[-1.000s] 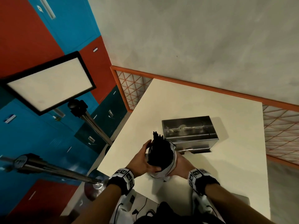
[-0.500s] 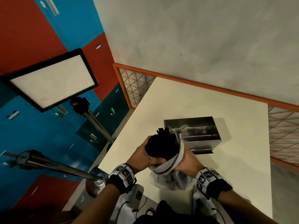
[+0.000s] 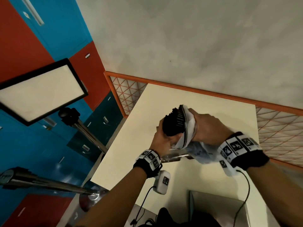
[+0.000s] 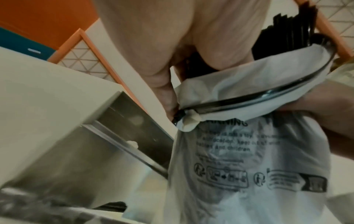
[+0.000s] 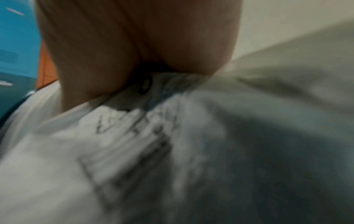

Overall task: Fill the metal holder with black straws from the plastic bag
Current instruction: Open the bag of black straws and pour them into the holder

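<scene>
A bundle of black straws (image 3: 173, 123) sticks out of the mouth of a translucent printed plastic bag (image 3: 196, 150), raised above the table. My left hand (image 3: 161, 136) grips the bare straws from the left. On the right, my right hand (image 3: 209, 128) holds the bag's bunched rim. The metal holder (image 3: 173, 157) is almost hidden under my hands. The left wrist view shows the holder (image 4: 134, 128) below and left of the bag (image 4: 249, 166), with the straws (image 4: 287, 30) rising above the bag's black-edged rim. Blurred bag (image 5: 172, 151) fills the right wrist view.
The cream table (image 3: 180, 99) ends at a left edge close to my left arm. An orange-framed lattice rail (image 3: 127, 95) runs behind it. A light panel (image 3: 41, 90) on a metal stand (image 3: 88, 133) is to the left. A grey box (image 3: 221, 210) and cables lie near me.
Both hands have lifted the bag and straws higher and farther forward, over the holder, which is now mostly covered. The bag hangs lower off the bundle, and more straw length is bare.
</scene>
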{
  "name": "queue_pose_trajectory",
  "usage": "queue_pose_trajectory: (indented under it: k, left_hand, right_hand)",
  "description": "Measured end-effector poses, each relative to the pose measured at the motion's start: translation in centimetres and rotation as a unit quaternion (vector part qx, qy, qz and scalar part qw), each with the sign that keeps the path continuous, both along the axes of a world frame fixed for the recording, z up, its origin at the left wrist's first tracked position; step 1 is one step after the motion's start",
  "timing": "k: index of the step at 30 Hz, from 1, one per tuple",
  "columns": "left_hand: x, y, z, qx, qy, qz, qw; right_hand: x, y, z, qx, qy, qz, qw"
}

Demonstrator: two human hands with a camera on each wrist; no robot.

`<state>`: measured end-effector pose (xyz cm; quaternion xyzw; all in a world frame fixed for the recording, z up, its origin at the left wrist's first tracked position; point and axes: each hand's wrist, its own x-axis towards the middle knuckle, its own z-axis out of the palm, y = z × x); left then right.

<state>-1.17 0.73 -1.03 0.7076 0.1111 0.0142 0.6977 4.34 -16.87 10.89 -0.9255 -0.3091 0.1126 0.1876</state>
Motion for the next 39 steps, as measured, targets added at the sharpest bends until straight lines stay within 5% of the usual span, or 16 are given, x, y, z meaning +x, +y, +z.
queue_pose_trajectory:
  k: [6, 12, 25, 39]
  left_hand:
    - [4.4, -1.9, -1.1, 0.008, 0.103, -0.001, 0.995]
    - [4.4, -0.5, -6.4, -0.007, 0.180, 0.003, 0.984]
    - [3.5, -1.2, -2.9, -0.236, 0.229, 0.138, 0.934]
    - [4.1, -1.2, -3.1, -0.243, 0.269, 0.163, 0.917]
  right_hand:
    - [4.5, 0.3, -1.2, -0.154, -0.123, 0.063, 0.978]
    - [5.3, 2.0, -5.4, -0.227, -0.088, 0.101, 0.965]
    - [6.3, 2.2, -5.8, -0.238, -0.018, 0.166, 0.957]
    - [6.8, 2.6, -8.0, -0.337, 0.074, 0.140, 0.928]
